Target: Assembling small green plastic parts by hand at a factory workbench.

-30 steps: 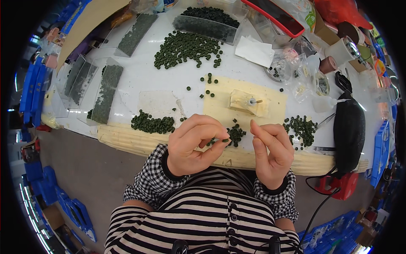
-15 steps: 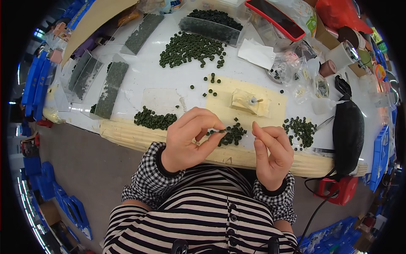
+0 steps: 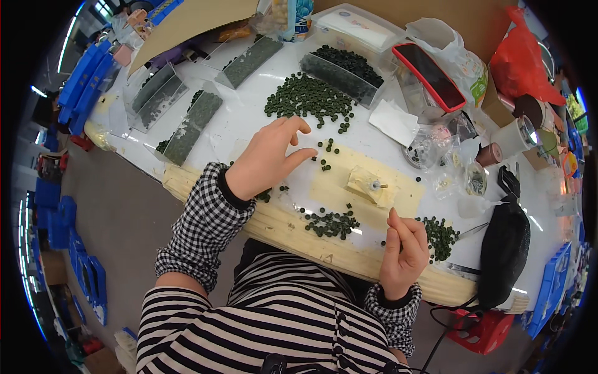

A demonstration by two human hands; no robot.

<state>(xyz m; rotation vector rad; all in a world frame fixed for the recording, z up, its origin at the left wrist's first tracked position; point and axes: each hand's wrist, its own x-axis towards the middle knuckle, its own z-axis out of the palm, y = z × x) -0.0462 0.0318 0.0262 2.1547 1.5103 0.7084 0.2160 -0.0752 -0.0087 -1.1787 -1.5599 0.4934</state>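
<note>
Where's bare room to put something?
Beyond the left hand, white tabletop looks bare between the nearest clear plastic tray and the largest loose pile of round green beads. Crowded: far right, around red-cased rectangular phone and white plastic bag.

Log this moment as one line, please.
left hand: open, near loose green discs | right hand: grip unclear, beside right pile | block: on yellow sheet

Small-parts workshop, white desk bearing heaps of dark green pieces, clear trays holding more, pale block with protruding pin, blue plastic bins beyond.
</note>
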